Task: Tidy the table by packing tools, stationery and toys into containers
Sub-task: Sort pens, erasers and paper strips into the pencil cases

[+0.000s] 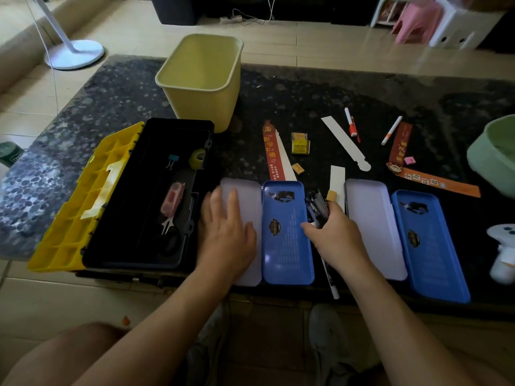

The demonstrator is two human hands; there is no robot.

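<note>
Two blue pencil tins lie open at the table's front edge. My left hand rests flat on the pale tray of the left tin. My right hand grips a bundle of dark pens just right of that tin's blue lid. A white pen lies under my right wrist. The right tin holds nothing. On the left an open black toolbox with a yellow lid holds scissors, a pink case, a binder clip and a tape roll.
A yellow bin stands behind the toolbox. Loose bookmarks, white strips, two markers, erasers and a small yellow box lie mid-table. A green tub and a white toy sit at the right edge.
</note>
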